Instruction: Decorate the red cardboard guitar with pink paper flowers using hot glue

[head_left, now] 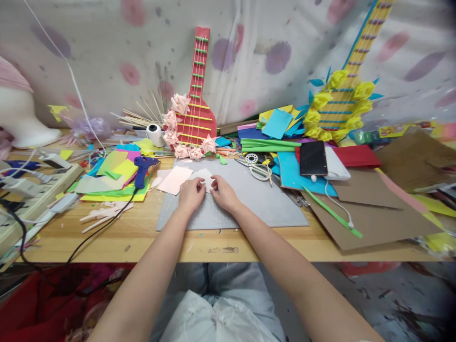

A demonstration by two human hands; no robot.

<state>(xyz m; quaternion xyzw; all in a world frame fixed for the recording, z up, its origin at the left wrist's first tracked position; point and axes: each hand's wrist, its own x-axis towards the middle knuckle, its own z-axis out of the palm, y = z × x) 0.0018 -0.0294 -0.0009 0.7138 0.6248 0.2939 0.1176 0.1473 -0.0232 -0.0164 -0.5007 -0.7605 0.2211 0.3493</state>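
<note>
Both my hands rest on a grey cutting mat (256, 199) on the wooden table. My left hand (191, 194) and my right hand (221, 192) lie side by side, fingers curled and pinching a small pale pink paper piece (204, 176) between them. A larger pale pink paper sheet (174, 180) lies just left of my hands on the mat's corner. Scissors (257, 170) lie at the mat's far edge, to the right of my hands.
A blue glue gun (143, 169) lies on coloured paper sheets (114, 183) at left. A red paper guitar (197, 102) with pink flowers leans on the back wall. A black phone (313, 158), brown cardboard (370, 209) and a power strip (32, 187) crowd the sides.
</note>
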